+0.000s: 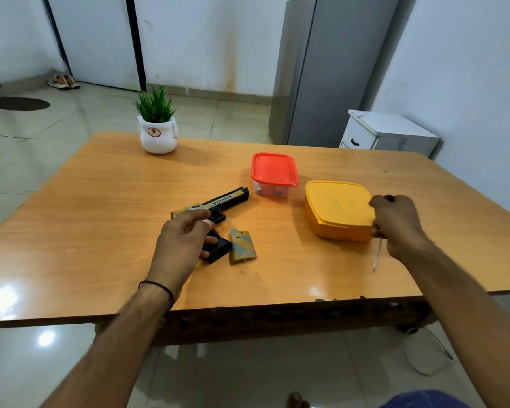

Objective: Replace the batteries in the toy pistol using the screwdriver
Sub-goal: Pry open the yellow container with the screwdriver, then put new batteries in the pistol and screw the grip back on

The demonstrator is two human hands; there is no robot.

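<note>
While left hand (pixel 183 240) holds toy pistol (pixel 224 201), right hand (pixel 395 219) grips screwdriver (pixel 377 256) beside yellow box (pixel 336 207), near table (pixel 277 284) edge

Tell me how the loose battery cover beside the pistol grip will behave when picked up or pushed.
The battery cover looks like a thin moulded shell, so probably light and stiff. The table is glossy, so a push would likely slide it. It lies flat and low; tipping or rolling seems unlikely.
</note>
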